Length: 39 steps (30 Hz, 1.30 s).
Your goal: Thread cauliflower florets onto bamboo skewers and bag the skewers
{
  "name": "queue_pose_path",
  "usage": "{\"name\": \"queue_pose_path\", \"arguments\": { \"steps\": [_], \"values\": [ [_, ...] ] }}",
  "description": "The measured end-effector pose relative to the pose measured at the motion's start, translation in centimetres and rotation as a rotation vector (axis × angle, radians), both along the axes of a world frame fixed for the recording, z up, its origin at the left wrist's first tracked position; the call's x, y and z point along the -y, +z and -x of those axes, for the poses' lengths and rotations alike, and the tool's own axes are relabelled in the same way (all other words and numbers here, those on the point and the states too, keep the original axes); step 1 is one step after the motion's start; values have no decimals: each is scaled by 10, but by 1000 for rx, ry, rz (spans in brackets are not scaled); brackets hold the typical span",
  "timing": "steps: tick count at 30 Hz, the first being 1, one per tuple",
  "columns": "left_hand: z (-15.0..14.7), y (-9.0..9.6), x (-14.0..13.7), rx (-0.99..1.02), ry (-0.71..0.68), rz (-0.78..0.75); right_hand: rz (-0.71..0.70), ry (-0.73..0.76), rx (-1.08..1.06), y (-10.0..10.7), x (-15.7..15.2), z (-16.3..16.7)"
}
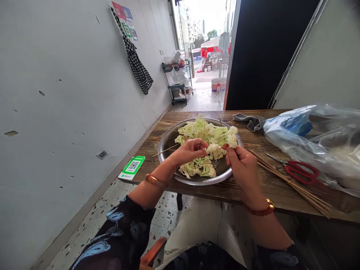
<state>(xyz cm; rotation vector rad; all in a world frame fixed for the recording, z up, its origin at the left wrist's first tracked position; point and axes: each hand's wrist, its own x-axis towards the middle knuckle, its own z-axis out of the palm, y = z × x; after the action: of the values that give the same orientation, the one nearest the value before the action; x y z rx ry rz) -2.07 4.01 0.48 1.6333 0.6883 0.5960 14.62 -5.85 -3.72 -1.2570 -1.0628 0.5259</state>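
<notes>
Over a round metal basin on the wooden table, a cauliflower floret sits between my two hands. My left hand has its thumb and fingers closed at the floret's left side. The thumb and fingers of my right hand pinch at its right edge; whether a thin stick is also in them is hidden. Pale green and white cauliflower pieces fill the basin's far part, and more lie below my hands. Thin wooden skewers stick out over the basin's left rim.
Right of the basin lie a bundle of skewers, red-handled scissors, a grey cloth and a clear plastic bag. A green QR-code card rests at the table's left corner. Beyond, a shelf cart stands by the doorway.
</notes>
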Motion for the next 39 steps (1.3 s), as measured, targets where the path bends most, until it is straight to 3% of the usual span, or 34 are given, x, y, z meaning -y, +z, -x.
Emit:
{"name": "queue_pose_path", "arguments": {
  "steps": [7,10,17,22,30,39],
  "values": [
    [-12,21,18,34,51,-35,-30,55,-154,-2,-4,-1],
    [-17,16,19,99,115,-28,-49,65,-218,0,-5,1],
    [-12,0,14,269,202,164,-80,50,-312,3,-7,3],
    [-9,-1,14,384,210,236,-39,92,-288,-3,10,1],
    [-12,-3,18,385,297,50,144,187,-120,-24,60,5],
    [-9,0,23,337,298,1,205,243,31,-26,67,16]
  ]
}}
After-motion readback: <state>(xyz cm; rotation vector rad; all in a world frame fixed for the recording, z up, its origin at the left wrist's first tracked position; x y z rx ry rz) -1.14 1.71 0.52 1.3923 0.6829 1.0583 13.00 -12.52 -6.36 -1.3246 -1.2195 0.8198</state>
